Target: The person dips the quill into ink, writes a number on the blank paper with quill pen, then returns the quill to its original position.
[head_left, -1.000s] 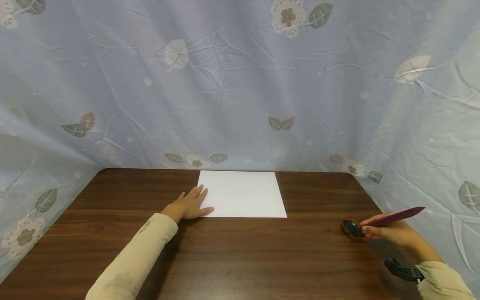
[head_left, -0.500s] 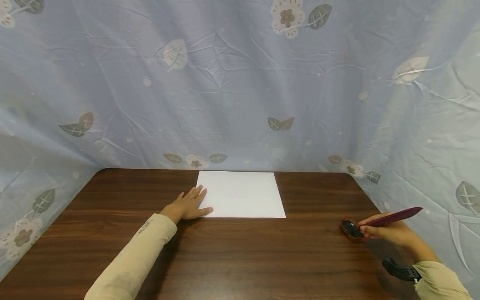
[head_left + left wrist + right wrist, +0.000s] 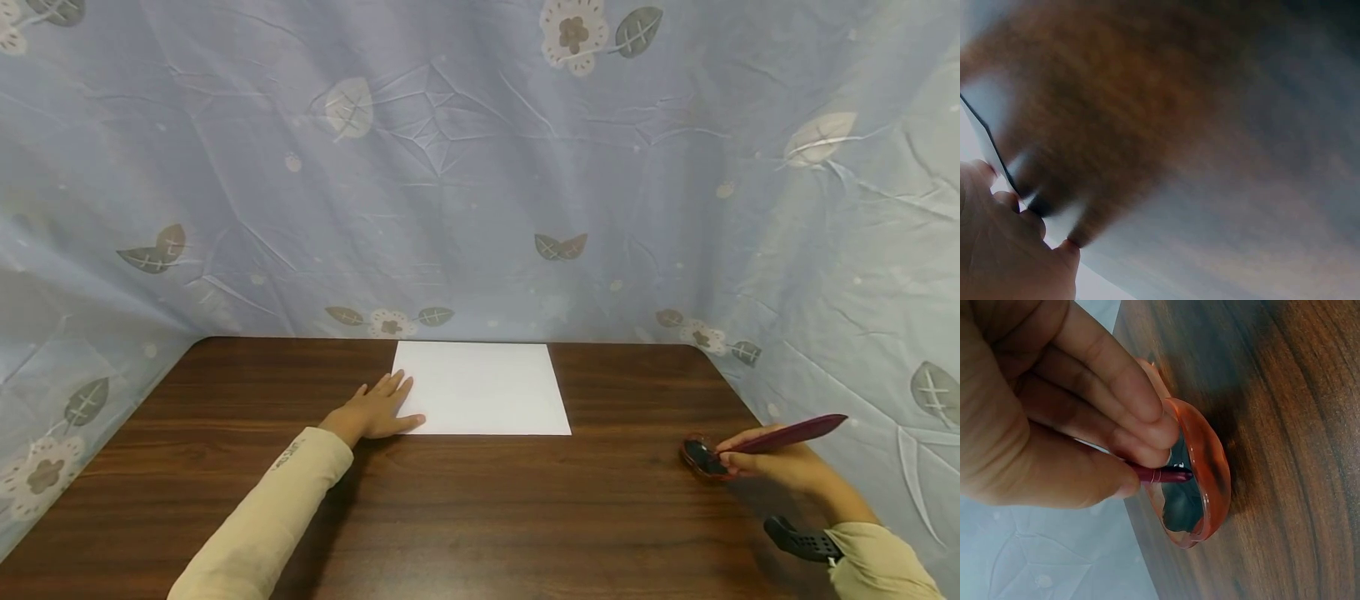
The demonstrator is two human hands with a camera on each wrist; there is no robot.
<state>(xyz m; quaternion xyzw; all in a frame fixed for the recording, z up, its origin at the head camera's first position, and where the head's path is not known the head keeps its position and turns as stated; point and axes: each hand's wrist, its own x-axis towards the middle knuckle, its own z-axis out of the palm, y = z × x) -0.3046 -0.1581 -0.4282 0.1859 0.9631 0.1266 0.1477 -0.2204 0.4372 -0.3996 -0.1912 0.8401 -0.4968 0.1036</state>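
Note:
My left hand (image 3: 372,412) rests with spread fingers on the left edge of a white sheet of paper (image 3: 487,387), which lies flat at the table's back. In the left wrist view, that hand (image 3: 1016,250) is at the lower left, much of the scene blurred. My right hand (image 3: 776,458) pinches a maroon pen-like brush (image 3: 798,432), its long tapered end pointing up to the right. Its tip is down in a translucent red dish (image 3: 1213,469) holding dark liquid (image 3: 1183,509), as the right wrist view shows. The fingers partly cover the dish.
The dark wooden table (image 3: 480,508) stretches between the sheet and the dish. A pale blue cloth (image 3: 480,200) with leaves and flowers hangs behind the table and at both sides. A black band (image 3: 801,540) is around the right wrist.

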